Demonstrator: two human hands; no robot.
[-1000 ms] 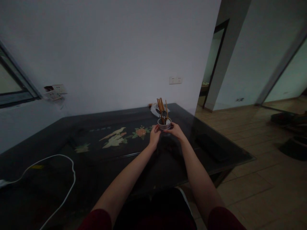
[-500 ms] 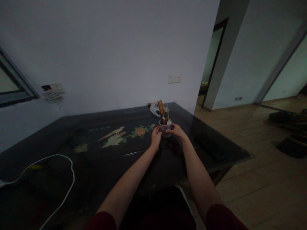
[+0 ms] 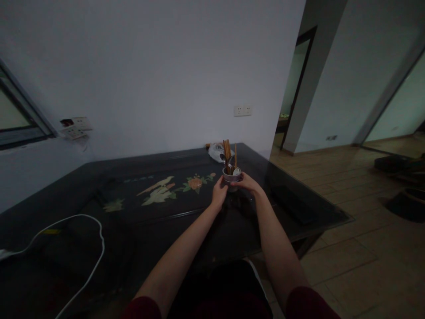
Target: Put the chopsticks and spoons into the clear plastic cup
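Note:
A round, light-coloured utensil holder [image 3: 231, 177] stands upright between my hands on the dark table. Several wooden chopsticks [image 3: 227, 148] and metal spoons [image 3: 230, 161] stick up out of it. My left hand [image 3: 219, 192] is closed against its left side, and my right hand [image 3: 248, 182] curls around its right side. The lower part of the holder is partly hidden by my fingers. Just behind it lies a crumpled clear plastic bag [image 3: 215, 152].
The dark glossy table [image 3: 186, 239] carries a bird-and-flower picture [image 3: 194, 182]. A white cable [image 3: 101, 239] loops across its left side. The wall behind has a pair of sockets [image 3: 242, 110]. Tiled floor [image 3: 352, 252] lies to the right, with a dark round object [image 3: 407, 206] on it.
Both hands and the utensil holder have shifted slightly to the right in view. The chopsticks and spoons moved along with it. My grip looks the same.

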